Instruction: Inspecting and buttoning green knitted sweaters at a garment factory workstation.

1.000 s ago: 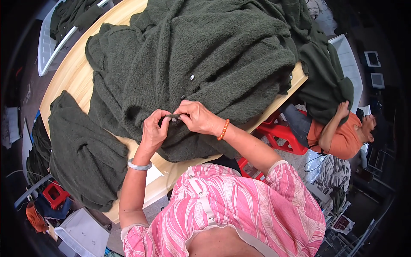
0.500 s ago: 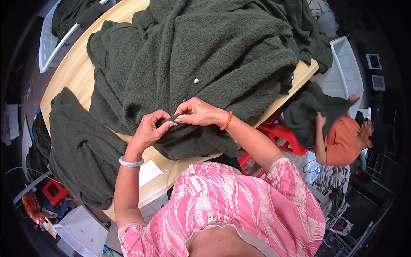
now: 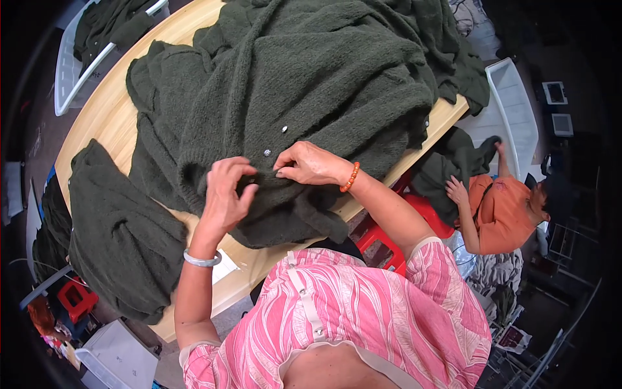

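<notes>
A dark green knitted cardigan [image 3: 311, 84] lies in loose folds over the light wooden table [image 3: 91, 123]. Two small shiny buttons show on it: a round button [image 3: 267, 153] just above the gap between my hands, and a second button [image 3: 284, 129] farther up. My left hand [image 3: 227, 193] hovers at the cardigan's near part, fingers curved, thumb apart from them, holding nothing. My right hand [image 3: 310, 163] has its thumb and index finger pinched on the knit to the right of the lower button. What lies under those fingertips is hidden.
Another dark green garment [image 3: 126, 233] hangs over the table's left edge. White paper [image 3: 224, 266] lies by my left forearm. Red stools [image 3: 382, 249] stand at the right, near a co-worker in orange [image 3: 508, 220] handling green knitwear. A white bin [image 3: 515, 107] stands beyond.
My left hand has let go of the knit and its fingers have parted. The lower button has come into sight. At the right, the co-worker's hands and green garment have shifted.
</notes>
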